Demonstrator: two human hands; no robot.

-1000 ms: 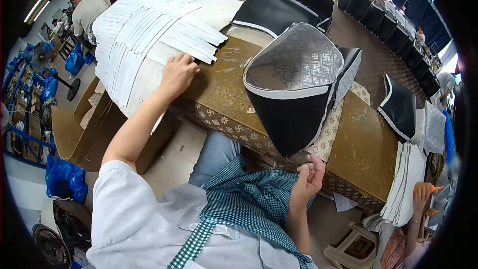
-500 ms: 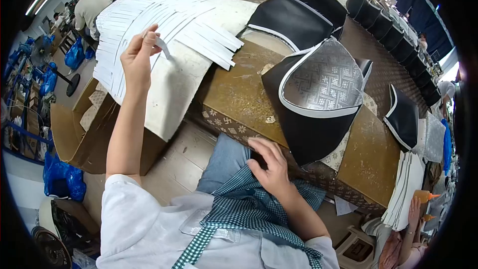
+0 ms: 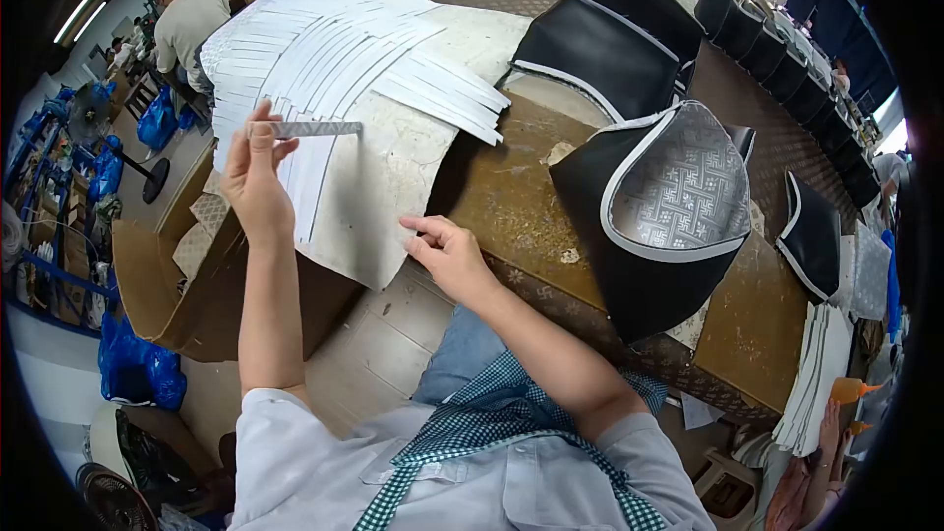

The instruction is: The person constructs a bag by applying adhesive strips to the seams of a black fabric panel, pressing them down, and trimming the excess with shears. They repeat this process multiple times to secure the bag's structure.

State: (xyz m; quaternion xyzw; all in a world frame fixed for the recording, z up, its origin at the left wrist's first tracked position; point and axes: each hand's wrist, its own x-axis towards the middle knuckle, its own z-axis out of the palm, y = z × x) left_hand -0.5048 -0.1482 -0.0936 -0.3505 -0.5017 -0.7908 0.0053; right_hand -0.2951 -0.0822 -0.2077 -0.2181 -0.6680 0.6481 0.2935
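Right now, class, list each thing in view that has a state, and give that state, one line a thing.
Left hand: raised, pinching one end of the strip.
Strip: lifted, held level.
Right hand: open, empty, at the table edge.
Pile of white strips: fanned out flat.
Black bag: lying on its side, mouth open.

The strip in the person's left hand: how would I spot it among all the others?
Find the big fan of white strips spread on the pale sheet at the table's left end. Just in front of it, the left hand pinches one strip at its end. It alone is lifted off the pile, held level, showing a grey patterned face where the others lie flat and white.
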